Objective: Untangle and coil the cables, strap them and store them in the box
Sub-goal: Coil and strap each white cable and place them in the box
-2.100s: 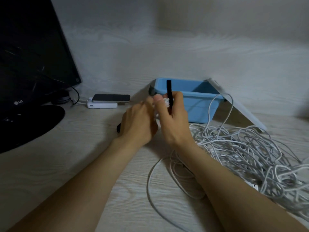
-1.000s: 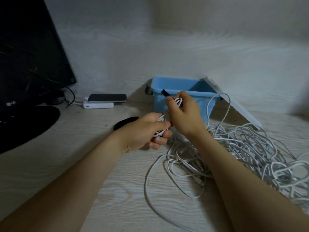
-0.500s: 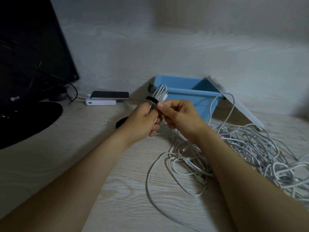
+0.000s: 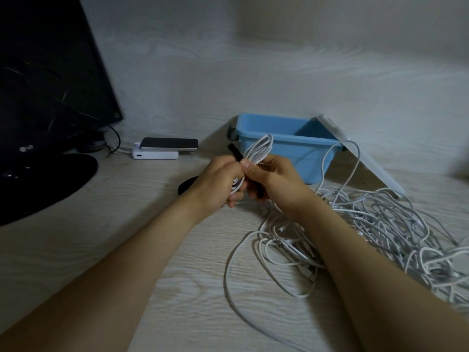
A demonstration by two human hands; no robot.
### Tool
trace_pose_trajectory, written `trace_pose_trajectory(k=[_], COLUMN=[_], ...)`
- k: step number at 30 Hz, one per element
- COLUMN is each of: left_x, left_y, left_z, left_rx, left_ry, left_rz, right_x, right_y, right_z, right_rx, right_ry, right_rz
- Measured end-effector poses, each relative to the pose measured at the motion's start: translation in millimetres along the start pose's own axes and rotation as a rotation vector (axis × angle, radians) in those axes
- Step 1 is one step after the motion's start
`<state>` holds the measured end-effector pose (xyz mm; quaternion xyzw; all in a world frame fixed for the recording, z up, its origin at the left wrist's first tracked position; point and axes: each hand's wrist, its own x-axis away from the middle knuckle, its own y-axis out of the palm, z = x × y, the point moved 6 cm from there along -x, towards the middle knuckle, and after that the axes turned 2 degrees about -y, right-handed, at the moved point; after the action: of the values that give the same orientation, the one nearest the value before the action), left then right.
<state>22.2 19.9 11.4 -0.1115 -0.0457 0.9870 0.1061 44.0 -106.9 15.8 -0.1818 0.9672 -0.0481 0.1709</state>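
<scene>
At centre frame, the left hand (image 4: 218, 182) grips the lower end of a slim white coiled cable bundle (image 4: 257, 152). The right hand (image 4: 275, 175) pinches a black fabric strap (image 4: 234, 152) across it. The bundle's long axis tilts up-right toward the open blue plastic box (image 4: 286, 144) just behind, which is nearer the right hand. All this is over a pale wood-grain counter (image 4: 114, 212), with a plain wall (image 4: 279, 59) behind.

Looks like a home desk nook: pale wood-grain desktop (image 4: 101, 237), black LG flat-screen monitor (image 4: 50, 72) far left, dark smartphone (image 4: 168, 144) charging-style atop white power bank (image 4: 154, 155).
</scene>
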Motion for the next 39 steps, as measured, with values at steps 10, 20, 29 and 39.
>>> trace_pose_trajectory(k=[10,20,29,39], left_x=[-4.6,-4.7,-4.4,-9.9], left_y=[-12.7,-17.3,-18.1,-17.0], left_z=[-1.0,1.0,2.7,-0.1], left_rx=[-0.011,-0.037,-0.145,-0.287], left_ry=[0.034,0.044,0.095,0.231], left_rz=[0.184,0.182,0.161,0.129], right_x=[-4.6,-2.0,-6.8,-7.8], right_y=[-9.4,-20.4,-20.1,-13.5], right_z=[-0.1,2.0,7.4,7.9], right_rx=[0.101,0.271,-0.230,-0.573], right_ry=[-0.110,-0.097,-0.026,0.136], right_rz=[0.081,0.181,0.131,0.142])
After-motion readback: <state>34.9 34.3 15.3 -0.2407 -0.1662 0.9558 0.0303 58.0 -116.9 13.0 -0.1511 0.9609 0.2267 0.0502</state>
